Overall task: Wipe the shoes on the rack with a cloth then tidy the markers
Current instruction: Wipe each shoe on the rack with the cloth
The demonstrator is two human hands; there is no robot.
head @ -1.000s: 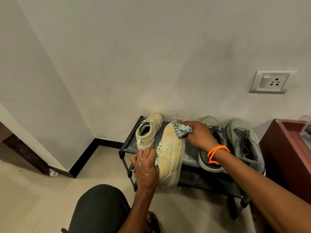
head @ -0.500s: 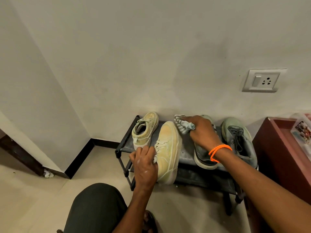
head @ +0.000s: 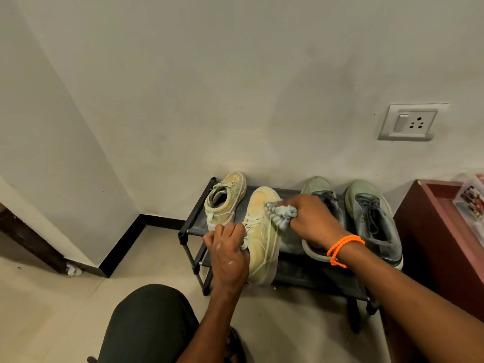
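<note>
Shoe rack (head: 195, 221): low black frame with a dark shelf, lower centre of the frame, set against a pale wall.

Yellow sneaker (head: 262, 231): centre of the frame, on the rack's top shelf, toe toward the wall, heel overhanging the front edge.

Left hand (head: 227, 254): below centre; fingers curled over the laced side of the yellow sneaker, grip closed on the shoe.

Right hand (head: 314, 221): right of centre, fingers clenched around the cloth (head: 281, 214), a striped grey-white bundle pressed against the upper right side of the yellow sneaker. An orange bracelet (head: 343, 248) circles the wrist.

Second yellow sneaker (head: 226, 199): just left of the first, farther back on the shelf, opening facing the viewer, untouched.

Grey-green shoes: one (head: 324, 192) partly hidden behind the right hand; the other (head: 372, 218) to its right near the shelf end. Both point toward the wall.

Red-brown cabinet (head: 429, 231): right edge of the frame, beside the rack. A clear plastic container (head: 471, 200) rests on top; contents too blurred to tell.

Wall socket (head: 411, 123): upper right, white plate with switch.

Dark trouser knee (head: 149, 320): bottom centre, over a pale tiled floor (head: 52, 310).
</note>
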